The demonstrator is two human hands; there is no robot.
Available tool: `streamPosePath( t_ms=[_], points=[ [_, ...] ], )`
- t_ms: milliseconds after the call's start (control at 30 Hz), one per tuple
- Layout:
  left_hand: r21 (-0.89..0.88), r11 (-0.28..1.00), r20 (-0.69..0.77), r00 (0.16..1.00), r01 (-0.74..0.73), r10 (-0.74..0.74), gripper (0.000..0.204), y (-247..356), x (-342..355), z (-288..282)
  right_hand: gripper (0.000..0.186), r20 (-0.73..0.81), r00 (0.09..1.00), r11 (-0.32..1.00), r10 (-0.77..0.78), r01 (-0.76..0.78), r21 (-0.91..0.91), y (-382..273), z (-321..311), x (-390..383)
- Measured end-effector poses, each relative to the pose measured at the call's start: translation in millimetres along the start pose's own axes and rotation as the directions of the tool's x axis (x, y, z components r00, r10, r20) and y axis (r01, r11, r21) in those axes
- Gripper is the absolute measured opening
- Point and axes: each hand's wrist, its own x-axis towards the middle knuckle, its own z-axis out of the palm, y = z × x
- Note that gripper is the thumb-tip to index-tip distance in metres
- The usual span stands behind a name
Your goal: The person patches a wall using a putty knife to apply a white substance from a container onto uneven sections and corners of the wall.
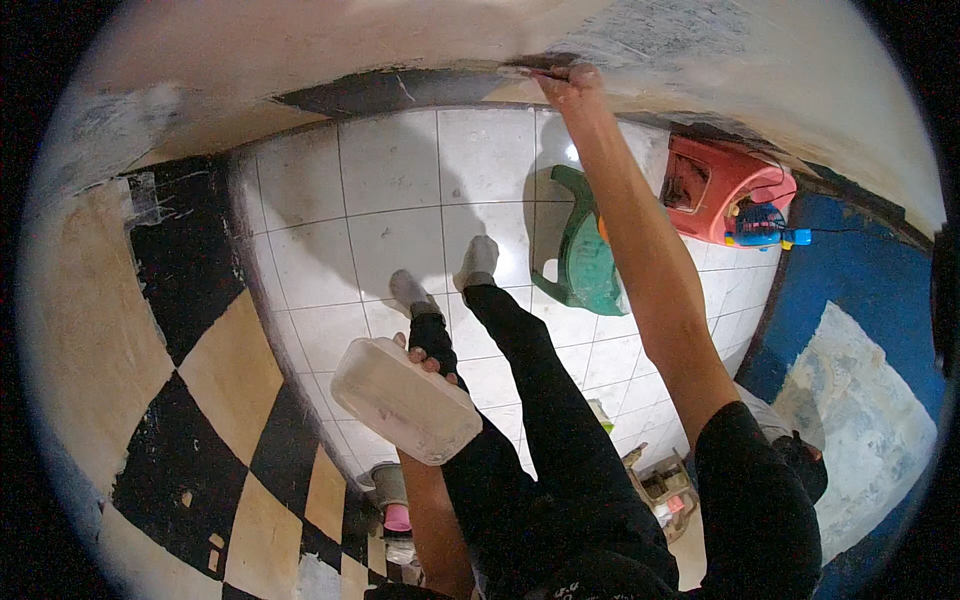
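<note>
My left hand is wrapped round a shallow translucent plastic container, held out over my legs. My right arm reaches up to the far wall, where my right hand grips a thin dark flat tool against the surface, by a pale roughly patched band. The tool's exact shape is too small to make out. Below that wall runs a dark strip. My socked feet stand on white floor tiles.
A green plastic stool and a red stool with a blue tool stand on the right. A checkered wall runs left, a blue patched wall right. A bucket and clutter lie behind me.
</note>
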Motion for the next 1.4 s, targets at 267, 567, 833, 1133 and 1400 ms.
streamPosePath(
  t_ms=[267,567,833,1133,1400],
  points=[
    [0.008,0.997,-0.035,0.997,-0.073,0.073,0.063,15.4,-14.5,-12.6,0.028,-0.175,0.764,0.432,0.621,-0.148,0.89,-156.9,81.7,-80.5],
    [0.021,0.999,0.065,0.997,-0.049,0.047,0.063,23.8,-0.1,0.4,0.023,-0.096,0.794,0.416,0.6,-0.208,0.885,-59.8,93.3,7.5],
    [0.059,0.998,-0.071,0.997,0.011,-0.007,0.056,70.9,21.5,-30.3,0.027,-0.18,0.831,0.59,0.526,-0.205,0.781,-227.8,136.6,-146.6],
    [0.167,0.982,0.089,0.993,-0.091,0.077,0.061,138.6,69.9,41.3,0.027,-0.204,0.92,0.93,0.334,-0.286,0.232,-371.4,189.4,-218.7],
    [0.264,0.963,0.088,0.996,-0.047,0.025,0.067,171.8,77.0,52.8,0.024,0.049,0.986,0.821,0.158,-0.104,-0.561,-420.0,275.8,-198.8]
  ],
)
